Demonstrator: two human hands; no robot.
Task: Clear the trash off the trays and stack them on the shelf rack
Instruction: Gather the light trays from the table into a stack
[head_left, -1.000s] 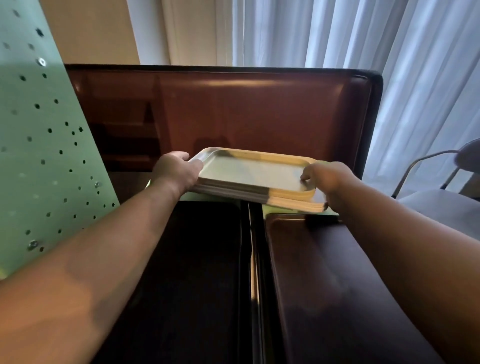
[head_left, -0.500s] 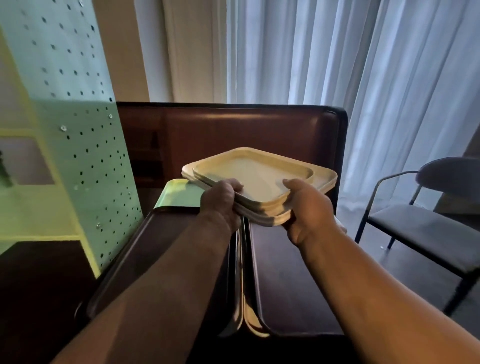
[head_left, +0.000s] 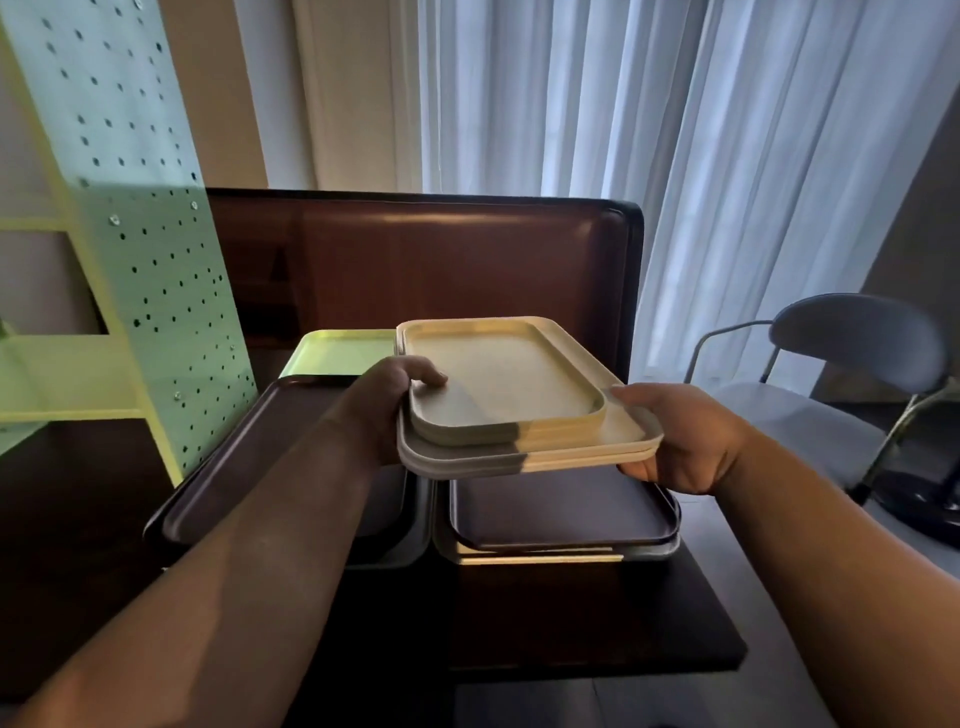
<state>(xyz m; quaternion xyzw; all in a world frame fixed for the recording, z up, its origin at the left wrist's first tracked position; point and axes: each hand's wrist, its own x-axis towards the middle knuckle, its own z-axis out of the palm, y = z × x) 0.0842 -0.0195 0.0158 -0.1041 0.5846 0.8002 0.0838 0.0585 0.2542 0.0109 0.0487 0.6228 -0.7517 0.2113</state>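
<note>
With our left hand (head_left: 387, 400) and right hand (head_left: 675, 436) each in a grip on the cream trays (head_left: 498, 395), lifted above the worktop (head_left: 675, 623), we judge carrying them to the shelf rack (head_left: 130, 234) comes next.

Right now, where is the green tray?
In the head view, the green tray lies left of centre, behind the dark tray and just left of the cream trays held by both hands, right of the perforated rack panel.
</note>
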